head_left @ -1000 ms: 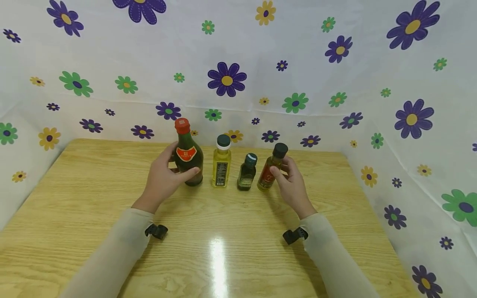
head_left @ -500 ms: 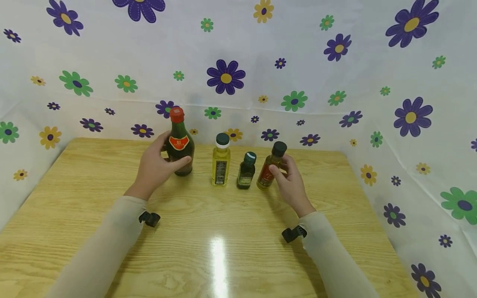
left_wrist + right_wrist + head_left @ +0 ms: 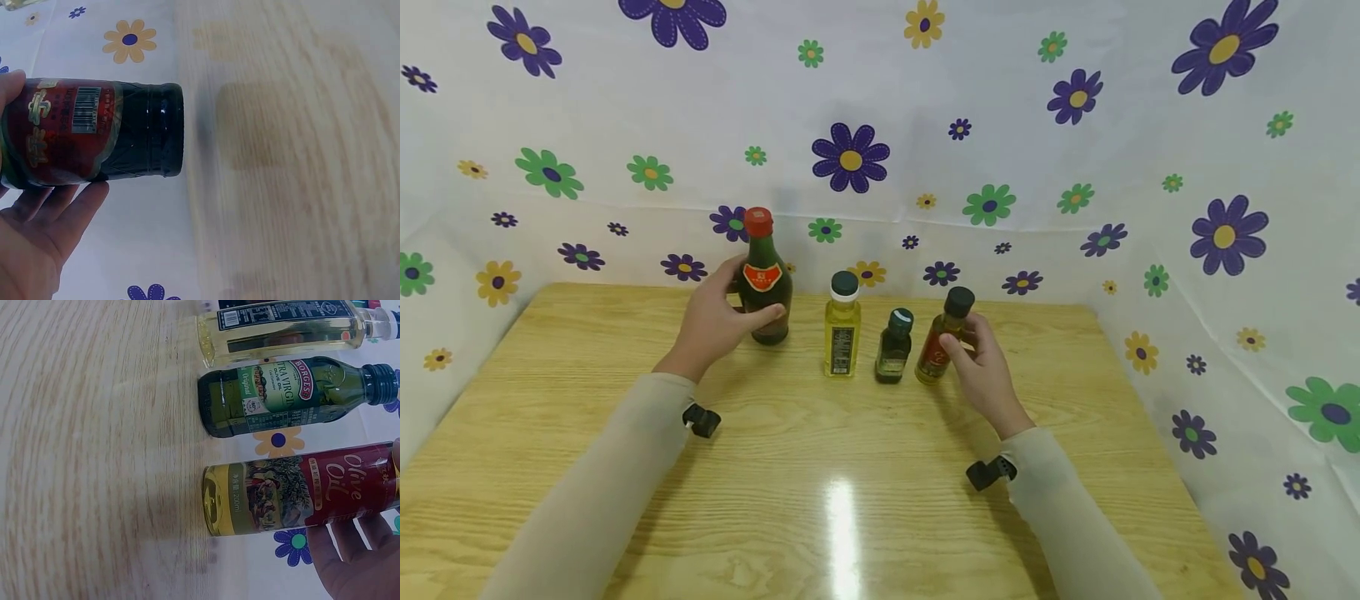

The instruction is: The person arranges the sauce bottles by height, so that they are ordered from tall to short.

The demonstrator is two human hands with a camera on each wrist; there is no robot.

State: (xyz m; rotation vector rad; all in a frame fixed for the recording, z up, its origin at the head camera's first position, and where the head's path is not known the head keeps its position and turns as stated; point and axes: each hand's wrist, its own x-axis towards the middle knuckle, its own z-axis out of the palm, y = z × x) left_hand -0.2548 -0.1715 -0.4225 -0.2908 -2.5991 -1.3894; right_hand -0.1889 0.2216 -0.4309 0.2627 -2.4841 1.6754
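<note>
On the left in the head view, my left hand (image 3: 709,323) grips a large dark green bottle (image 3: 765,283) with a red cap and red label, thumb across its front. The left wrist view shows this bottle's base (image 3: 165,130) close over the wood. My right hand (image 3: 987,375) holds a slim olive oil bottle (image 3: 934,354) with a black cap and red label; its fingers (image 3: 325,550) curl behind the glass. Between the hands stand a yellow oil bottle (image 3: 842,337) with a dark green cap and a small dark green olive oil bottle (image 3: 892,354).
The pale wooden table (image 3: 775,467) carries all the bottles near its back edge. A white cloth (image 3: 700,100) with purple, green and yellow flowers hangs right behind them and along the sides. Light glares off the table's front middle.
My left hand has carried the large green bottle left and toward the back, away from the yellow oil bottle. My right hand and its olive oil bottle have stayed in place.
</note>
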